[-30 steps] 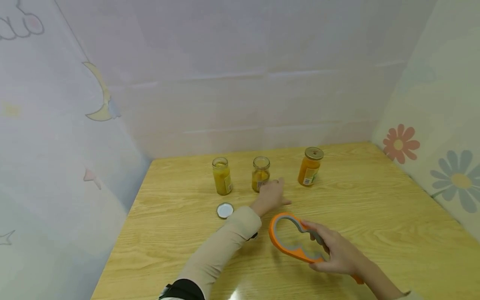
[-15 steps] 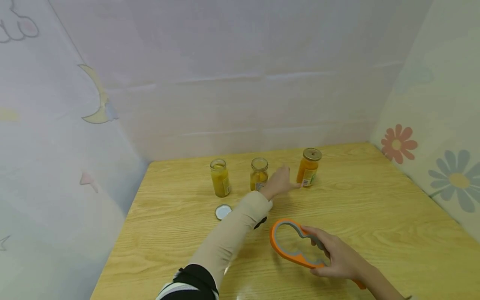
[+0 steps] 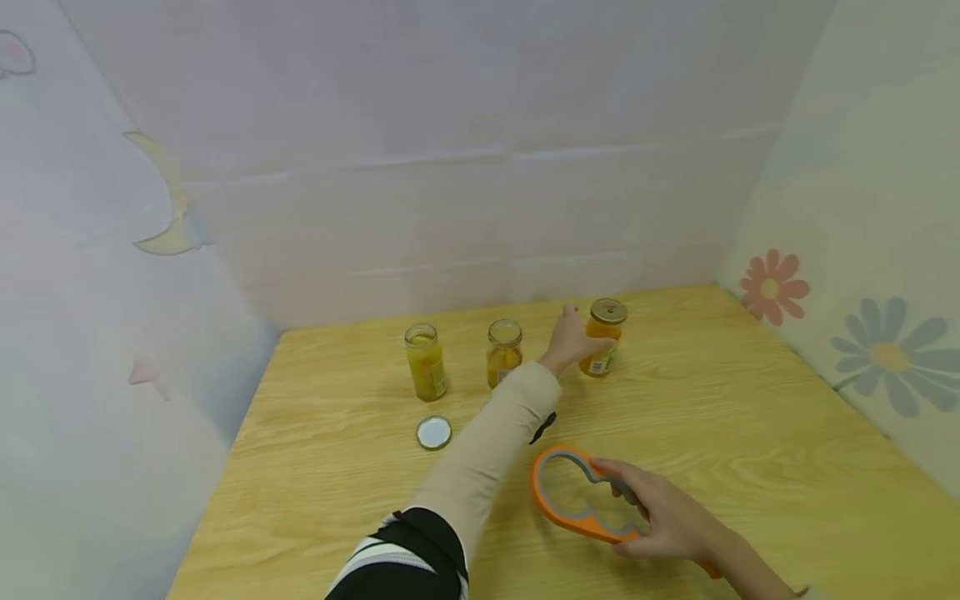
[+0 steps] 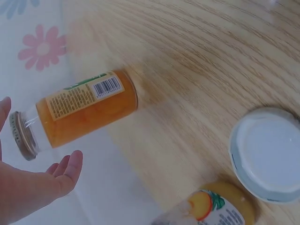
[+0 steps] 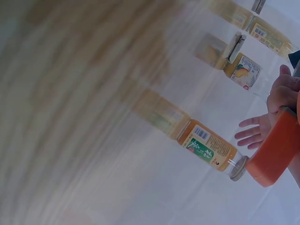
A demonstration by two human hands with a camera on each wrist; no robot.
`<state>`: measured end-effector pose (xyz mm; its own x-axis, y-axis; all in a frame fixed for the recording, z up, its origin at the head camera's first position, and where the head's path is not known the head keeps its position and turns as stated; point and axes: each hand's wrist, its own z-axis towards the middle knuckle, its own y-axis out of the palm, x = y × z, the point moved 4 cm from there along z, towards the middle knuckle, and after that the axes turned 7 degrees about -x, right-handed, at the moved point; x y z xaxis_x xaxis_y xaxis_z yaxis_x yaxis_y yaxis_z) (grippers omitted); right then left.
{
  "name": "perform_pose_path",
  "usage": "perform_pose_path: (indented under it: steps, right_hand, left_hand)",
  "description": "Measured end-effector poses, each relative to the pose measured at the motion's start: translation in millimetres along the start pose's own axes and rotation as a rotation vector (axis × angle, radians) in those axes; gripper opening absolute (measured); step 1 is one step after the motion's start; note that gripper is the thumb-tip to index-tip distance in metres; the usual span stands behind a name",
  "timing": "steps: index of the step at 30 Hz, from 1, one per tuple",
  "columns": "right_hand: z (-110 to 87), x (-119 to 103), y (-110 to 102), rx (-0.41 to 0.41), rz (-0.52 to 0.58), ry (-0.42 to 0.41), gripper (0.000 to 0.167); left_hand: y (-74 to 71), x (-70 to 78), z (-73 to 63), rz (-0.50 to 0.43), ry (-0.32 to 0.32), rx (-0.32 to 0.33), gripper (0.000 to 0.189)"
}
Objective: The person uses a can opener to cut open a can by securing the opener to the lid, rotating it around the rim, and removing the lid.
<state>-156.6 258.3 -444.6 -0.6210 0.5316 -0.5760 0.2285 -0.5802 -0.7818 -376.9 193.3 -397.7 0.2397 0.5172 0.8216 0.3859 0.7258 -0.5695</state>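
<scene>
Lidded jar (image 3: 603, 337) upright, long axis vertical, gold lid up, near table's (image 3: 750, 417) back edge. Left hand (image 3: 570, 340) beside it, fingers spread, not gripping. Right hand (image 3: 663, 517) grips orange opener (image 3: 573, 496). Bare wood right of jar.

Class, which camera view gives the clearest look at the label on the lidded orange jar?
The left wrist view: the lidded orange jar fills much of the frame, its label and barcode sharp, the left hand open beside it. The head view shows it small and partly behind that hand; the right wrist view shows it blurred.

Soft even light, blurred right-wrist view
</scene>
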Motion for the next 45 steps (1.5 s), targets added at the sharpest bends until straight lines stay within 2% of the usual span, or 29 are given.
perform_pose_path:
  steps: [3,6,13,18,27,30,35,38,40,45]
  right_hand:
    - [-1.6,0,2,-0.028,0.051,0.034,0.079]
    - [-2.4,1,4,-0.041,0.052,0.034,0.080]
    - [-1.6,1,3,-0.025,0.022,0.013,0.080]
    - [-1.5,0,2,-0.036,0.022,0.016,0.079]
    - [-0.7,3,1,-0.056,0.008,0.023,0.079]
    - [-0.9,3,1,-0.059,0.004,0.026,0.079]
    - [-1.4,2,1,-0.066,0.012,0.027,0.078]
    - [-2.1,1,1,-0.071,0.018,0.031,0.077]
    - [-2.1,1,2,-0.073,0.021,0.037,0.077]
    - [-3.1,2,3,-0.082,0.021,0.061,0.079]
  left_hand:
    - [5.2,-3.9,1.4,-0.026,-0.019,0.008,0.082]
    - [8.0,-7.5,3.0,-0.029,-0.037,0.011,0.082]
    - [8.9,-7.7,6.8,-0.034,-0.011,0.046,0.080]
    - [11.9,-8.7,8.6,-0.044,-0.024,0.059,0.082]
    - [8.9,-3.9,10.1,0.029,-0.055,0.143,0.080]
    - [10.3,-4.3,9.3,0.037,-0.058,0.124,0.079]
    - [19.3,-10.1,11.5,0.052,-0.023,0.043,0.067]
    - [21.6,-13.6,12.2,0.048,-0.022,0.042,0.059]
    - [20.7,-15.0,11.3,0.032,-0.028,0.046,0.059]
    - [24.2,-19.2,11.7,-0.050,-0.038,-0.001,0.068]
